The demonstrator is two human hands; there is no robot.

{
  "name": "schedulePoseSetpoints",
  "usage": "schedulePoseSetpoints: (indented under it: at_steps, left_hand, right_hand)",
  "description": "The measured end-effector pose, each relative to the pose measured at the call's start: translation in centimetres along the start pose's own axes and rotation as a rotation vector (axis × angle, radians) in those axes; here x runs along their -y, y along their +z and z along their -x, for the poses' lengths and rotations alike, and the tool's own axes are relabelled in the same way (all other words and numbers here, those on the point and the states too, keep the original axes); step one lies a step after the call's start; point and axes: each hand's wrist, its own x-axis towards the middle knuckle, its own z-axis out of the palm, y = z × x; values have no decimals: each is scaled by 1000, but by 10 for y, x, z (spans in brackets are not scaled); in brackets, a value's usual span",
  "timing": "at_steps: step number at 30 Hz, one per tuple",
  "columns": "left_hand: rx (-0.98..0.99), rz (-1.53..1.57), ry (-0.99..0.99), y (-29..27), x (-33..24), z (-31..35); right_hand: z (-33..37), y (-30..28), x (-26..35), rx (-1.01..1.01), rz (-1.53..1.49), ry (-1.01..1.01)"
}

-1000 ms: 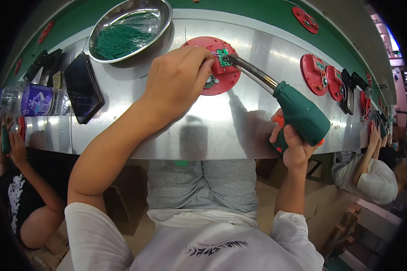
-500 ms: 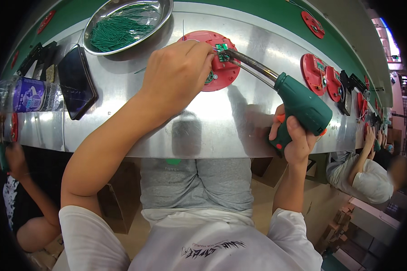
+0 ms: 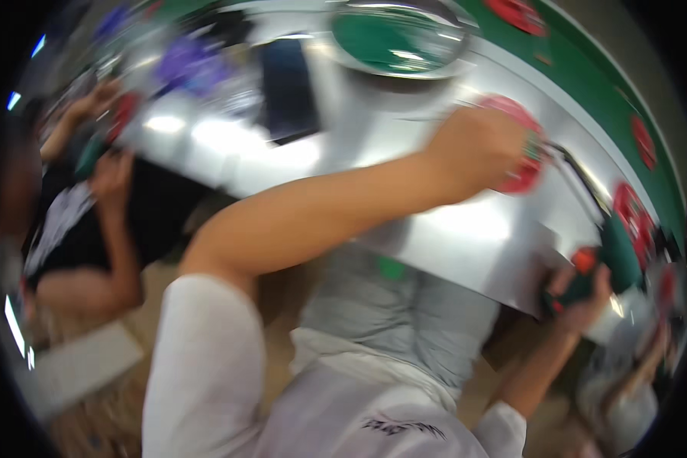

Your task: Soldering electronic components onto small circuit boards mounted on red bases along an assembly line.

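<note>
My left hand (image 3: 477,149) is closed over a red round plastic housing (image 3: 524,180) on the metal table, its fingertips pinched beside a small green circuit board (image 3: 533,145). Whatever they pinch is too blurred to make out. My right hand (image 3: 584,298) grips the handle of a green soldering gun (image 3: 620,252) with an orange trigger. Its long metal barrel points up and left, the tip at or close to the board; contact cannot be told through the blur.
A steel bowl (image 3: 393,74) of green wires (image 3: 378,38) stands beyond my left hand. A dark phone (image 3: 288,91) and a purple-labelled bottle (image 3: 191,67) lie to the left. More red housings (image 3: 632,210) are at the right. People work on both sides.
The whole view has swung left and blurred, so the table and both hands appear farther right and tilted. Both hands keep their grips at the red housing and on the soldering gun.
</note>
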Motion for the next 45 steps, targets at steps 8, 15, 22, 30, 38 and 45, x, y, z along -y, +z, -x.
schedulePoseSetpoints:
  at_steps: [8, 15, 22, 30, 38, 45]
  left_hand:
    - [36, 6, -37, -4, -5, -5]
    - [22, 72, -53, -15, 6, 3]
    - [-92, 154, -94, -22, -6, -6]
    - [-73, 143, -37, -17, -2, -6]
    - [-36, 134, -48, -18, -3, -6]
    - [-41, 144, -49, -18, -3, -4]
  right_hand:
    - [-7, 7, 4, 19, 129, -133]
    - [-4, 36, 1, -49, 168, -266]
    - [3, 36, 12, 57, 226, -312]
    - [5, 35, 16, 167, 217, -254]
    - [4, 41, 21, 125, 195, -204]
    - [-1, 34, 20, 168, 159, -127]
